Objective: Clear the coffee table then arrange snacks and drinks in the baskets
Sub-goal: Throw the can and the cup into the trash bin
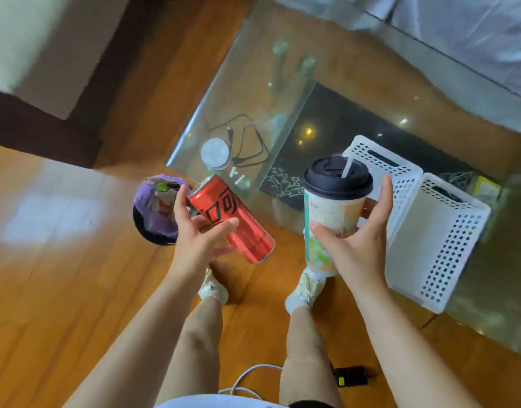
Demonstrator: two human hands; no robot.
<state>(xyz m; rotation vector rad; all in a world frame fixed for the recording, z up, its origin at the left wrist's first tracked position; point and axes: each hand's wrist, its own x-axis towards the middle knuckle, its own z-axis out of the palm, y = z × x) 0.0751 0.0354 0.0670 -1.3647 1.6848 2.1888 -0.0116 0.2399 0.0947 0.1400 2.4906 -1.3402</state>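
Observation:
My left hand (pixel 198 231) grips a red soda can (pixel 235 219), tilted with its top toward a bin lined with a purple bag (pixel 153 213) on the floor. My right hand (pixel 359 231) holds a tall paper cup (pixel 329 213) with a black lid and a white straw, upright, over the floor by the table's near edge. Two white perforated baskets stand side by side on the glass coffee table (pixel 253 83): one further back (pixel 385 169), one nearer (pixel 441 242). Both look empty from here.
A round white disc (pixel 215 153) and a black cable (pixel 247 142) lie on the table's near left corner. A white-covered sofa (pixel 474 33) runs behind the table. A small black device (pixel 352 376) and white cable lie on the wooden floor by my feet.

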